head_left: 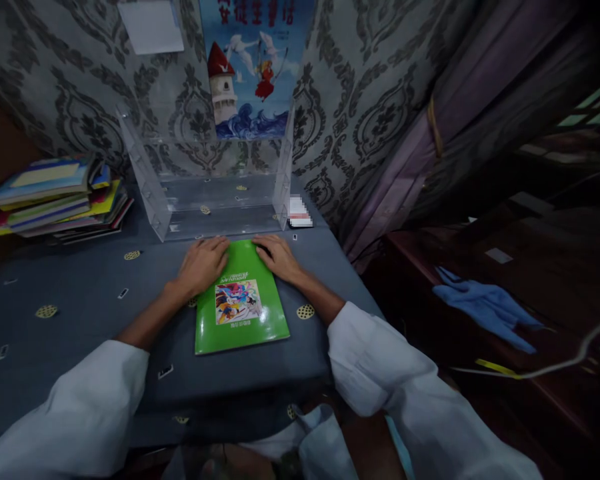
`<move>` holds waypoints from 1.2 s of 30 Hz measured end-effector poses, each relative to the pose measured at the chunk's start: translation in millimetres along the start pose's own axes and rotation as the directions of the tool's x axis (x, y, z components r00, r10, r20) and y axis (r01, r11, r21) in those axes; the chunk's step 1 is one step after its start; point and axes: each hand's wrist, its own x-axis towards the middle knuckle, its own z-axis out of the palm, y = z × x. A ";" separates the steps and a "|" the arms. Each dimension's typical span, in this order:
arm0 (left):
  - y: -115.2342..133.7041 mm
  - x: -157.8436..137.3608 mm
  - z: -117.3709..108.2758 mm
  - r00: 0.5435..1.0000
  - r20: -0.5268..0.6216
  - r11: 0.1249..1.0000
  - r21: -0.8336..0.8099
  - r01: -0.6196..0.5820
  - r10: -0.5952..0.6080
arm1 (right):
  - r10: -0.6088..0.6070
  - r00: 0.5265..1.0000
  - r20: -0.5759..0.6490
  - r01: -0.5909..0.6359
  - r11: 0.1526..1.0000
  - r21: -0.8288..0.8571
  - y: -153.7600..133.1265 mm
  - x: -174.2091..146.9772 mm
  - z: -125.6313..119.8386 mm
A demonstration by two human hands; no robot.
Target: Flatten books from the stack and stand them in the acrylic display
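A glossy green book (273, 313) with a colourful cover picture lies on the cloth-covered table, its title upside down to me. My left hand (206, 262) is at the book's far left corner, fingers together and bent over the edge. At the far right corner, my right hand (277, 257) holds the edge between thumb and fingers. The left thumb is hidden from view. Just beyond both hands stands a clear acrylic rack (153, 200) with stepped shelves.
Stacked books (55, 200) occupy the table's left side. A small white-and-red item (300, 212), pixelated, sits right of the rack. A poster (250, 80) is on the patterned wall behind. At right are a curtain (410, 133) and a blue cloth (485, 303) on a dark surface.
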 end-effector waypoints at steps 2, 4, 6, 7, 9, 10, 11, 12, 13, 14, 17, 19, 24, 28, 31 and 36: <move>-10.2 -8.1 -4.7 0.997 -0.042 0.998 0.020 0.061 -0.060 | -0.005 1.000 0.000 0.005 1.000 -0.029 -4.2 -1.3 -2.3; -16.8 -14.4 -4.9 0.994 -0.069 0.996 0.027 0.090 -0.088 | -0.014 1.000 0.003 0.014 0.998 -0.064 -10.4 -3.6 -4.9; -19.5 -18.5 -1.7 0.994 -0.073 0.996 0.018 0.088 -0.087 | -0.009 1.000 0.022 0.011 0.996 -0.093 -17.5 -6.7 -7.0; -19.7 -19.6 0.3 0.994 -0.067 0.996 0.009 0.084 -0.083 | 0.001 0.999 0.039 0.003 0.995 -0.102 -20.9 -8.3 -7.8; -18.9 -20.5 3.5 0.996 -0.044 0.996 -0.010 0.083 -0.083 | 0.031 0.996 0.084 -0.021 0.993 -0.113 -26.5 -11.2 -8.8; -18.2 -20.4 4.3 0.996 -0.031 0.996 -0.017 0.088 -0.088 | 0.045 0.993 0.105 -0.033 0.993 -0.114 -28.7 -12.2 -9.1; -17.5 -20.2 4.4 0.995 -0.018 0.995 -0.022 0.094 -0.094 | 0.057 0.991 0.120 -0.044 0.993 -0.114 -30.4 -12.9 -9.2; -16.8 -20.0 4.2 0.995 -0.004 0.995 -0.025 0.098 -0.098 | 0.067 0.989 0.131 -0.052 0.992 -0.113 -31.8 -13.3 -9.3; -16.2 -19.8 3.8 0.995 0.011 0.995 -0.025 0.101 -0.101 | 0.075 0.988 0.138 -0.060 0.992 -0.112 -32.9 -13.4 -9.4; -15.7 -19.7 3.4 0.994 0.027 0.994 -0.022 0.103 -0.103 | 0.082 0.986 0.142 -0.067 0.991 -0.112 -33.9 -13.3 -9.5; -14.7 -19.5 4.2 0.992 0.064 0.994 -0.011 0.107 -0.106 | 0.103 0.983 0.150 -0.086 0.990 -0.115 -36.0 -12.7 -10.0; -14.7 -19.2 6.7 0.991 0.080 0.994 -0.024 0.105 -0.103 | 0.108 0.982 0.152 -0.090 0.989 -0.121 -36.6 -12.4 -10.3; -15.7 -16.3 12.6 0.991 0.107 0.994 -0.072 0.082 -0.074 | 0.093 0.986 0.142 -0.073 0.988 -0.137 -35.7 -12.6 -9.6; -15.9 -12.9 15.3 0.992 0.124 0.995 -0.083 0.047 -0.037 | 0.092 0.987 0.133 -0.073 0.987 -0.141 -36.0 -13.1 -9.3; -15.5 -9.4 19.4 0.994 0.112 0.994 -0.107 0.017 -0.005 | 0.087 0.986 0.140 -0.066 0.987 -0.144 -37.7 -13.0 -10.1; -10.6 -0.8 25.9 0.992 0.119 0.994 -0.105 -0.018 0.030 | 0.108 0.982 0.155 -0.085 0.985 -0.148 -42.5 -12.4 -13.2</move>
